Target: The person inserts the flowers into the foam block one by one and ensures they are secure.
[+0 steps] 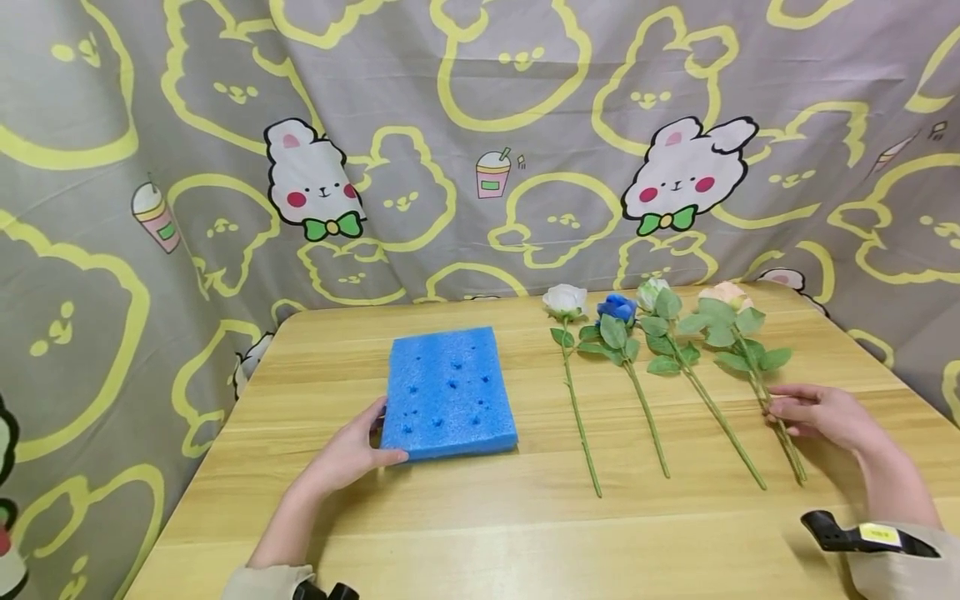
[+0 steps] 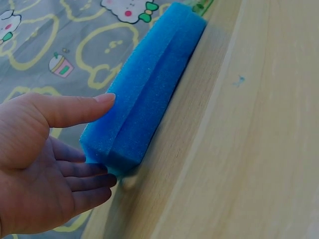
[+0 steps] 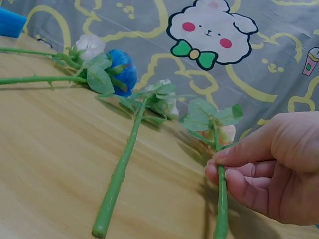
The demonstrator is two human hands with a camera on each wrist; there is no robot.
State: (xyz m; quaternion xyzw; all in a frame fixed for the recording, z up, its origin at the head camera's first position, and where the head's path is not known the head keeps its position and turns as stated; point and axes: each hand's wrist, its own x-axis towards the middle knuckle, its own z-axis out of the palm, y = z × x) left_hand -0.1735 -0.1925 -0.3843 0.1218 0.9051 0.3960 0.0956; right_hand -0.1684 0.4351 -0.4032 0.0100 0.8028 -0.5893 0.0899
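Observation:
A blue foam block [image 1: 450,392] with several small holes in its top lies on the table. My left hand [image 1: 352,450] is at its near left corner, thumb along the front and the other fingers by the left side. In the left wrist view the left hand's fingers [image 2: 92,196] look fairly straight beside the foam. Thumb and fingertips of my right hand [image 1: 828,421] pinch the green stem of a peach artificial rose [image 1: 726,296], the rightmost flower. In the right wrist view, leaves partly hide its bloom [image 3: 228,133].
Left of the peach rose lie a white rose [image 1: 566,300], a blue rose [image 1: 617,308] and a pale green-white rose [image 1: 651,293], stems toward me. The wooden table [image 1: 465,533] backs onto a patterned grey curtain [image 1: 420,75].

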